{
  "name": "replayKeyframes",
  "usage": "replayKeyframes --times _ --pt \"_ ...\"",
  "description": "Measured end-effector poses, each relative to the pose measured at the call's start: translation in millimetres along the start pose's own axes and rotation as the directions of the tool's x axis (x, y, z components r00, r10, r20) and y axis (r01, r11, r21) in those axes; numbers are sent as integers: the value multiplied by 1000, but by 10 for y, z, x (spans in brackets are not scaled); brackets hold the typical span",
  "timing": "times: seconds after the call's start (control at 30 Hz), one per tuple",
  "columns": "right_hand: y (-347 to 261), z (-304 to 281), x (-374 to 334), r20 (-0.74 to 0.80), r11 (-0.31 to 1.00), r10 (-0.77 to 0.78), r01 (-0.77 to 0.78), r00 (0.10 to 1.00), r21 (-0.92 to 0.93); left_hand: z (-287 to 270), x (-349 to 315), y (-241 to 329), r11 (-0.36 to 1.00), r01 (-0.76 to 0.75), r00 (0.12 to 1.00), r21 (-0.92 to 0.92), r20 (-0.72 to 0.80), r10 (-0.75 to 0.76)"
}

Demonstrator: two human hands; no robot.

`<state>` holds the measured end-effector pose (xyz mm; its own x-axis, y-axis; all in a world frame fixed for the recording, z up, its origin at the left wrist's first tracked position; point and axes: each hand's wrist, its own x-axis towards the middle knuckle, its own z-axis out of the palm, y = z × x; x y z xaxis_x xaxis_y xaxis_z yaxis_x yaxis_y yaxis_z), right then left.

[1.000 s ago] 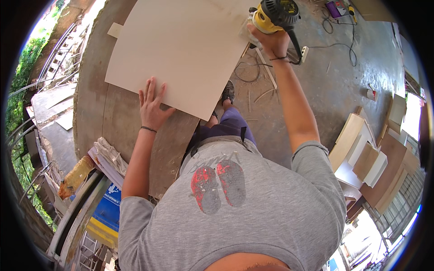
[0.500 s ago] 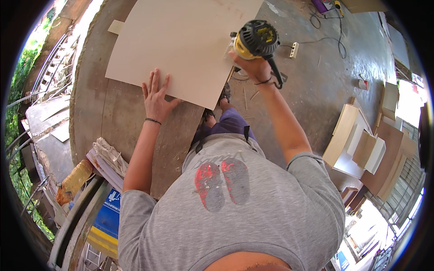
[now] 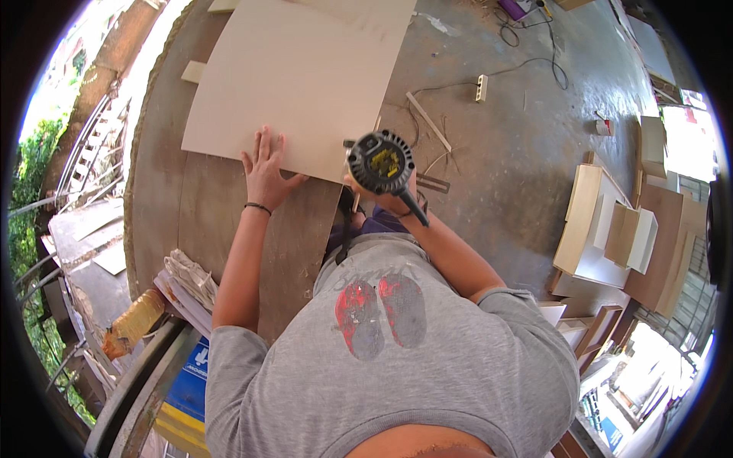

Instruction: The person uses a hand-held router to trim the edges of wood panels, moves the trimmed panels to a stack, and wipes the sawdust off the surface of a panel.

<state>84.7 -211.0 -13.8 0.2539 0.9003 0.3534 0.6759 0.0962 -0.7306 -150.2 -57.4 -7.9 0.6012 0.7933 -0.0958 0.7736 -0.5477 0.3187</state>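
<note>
A large pale board [image 3: 298, 76] lies on the worn wooden workbench [image 3: 217, 210]. My left hand [image 3: 266, 174] rests flat near the board's close edge, fingers spread and pressing on its surface. My right hand [image 3: 394, 203] grips a black and yellow trim router [image 3: 380, 163] at the board's close right corner. The router's head and cord end cover most of that hand, and its base is hidden beneath. A slotted metal bar [image 3: 434, 182] juts out to the router's right.
On the floor to the right are a power strip [image 3: 481, 88] with a trailing cable, a thin wooden strip [image 3: 429, 120] and a small white pot [image 3: 604, 127]. Wooden box pieces [image 3: 599, 221] stand farther right. A yellow bottle [image 3: 135, 324] lies at the lower left.
My right hand has brought the router toward me and left along the board's right edge to its near corner. My left hand stays flat on the board. The view has shifted slightly.
</note>
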Motion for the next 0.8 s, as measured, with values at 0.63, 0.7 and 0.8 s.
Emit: replayKeyframes --times 0.63,0.7,0.8 --pt "185 -1536 -246 -575 954 299 -243 762 175 -151 -532 401 980 -184 940 69 303 155" --pt "230 -1581 -238 -602 949 316 -239 733 207 -343 -649 78 970 -228 909 84 375 181" --pt "282 -1644 -170 -595 933 359 -259 719 250 -602 -725 -437 959 -242 882 146 445 155"
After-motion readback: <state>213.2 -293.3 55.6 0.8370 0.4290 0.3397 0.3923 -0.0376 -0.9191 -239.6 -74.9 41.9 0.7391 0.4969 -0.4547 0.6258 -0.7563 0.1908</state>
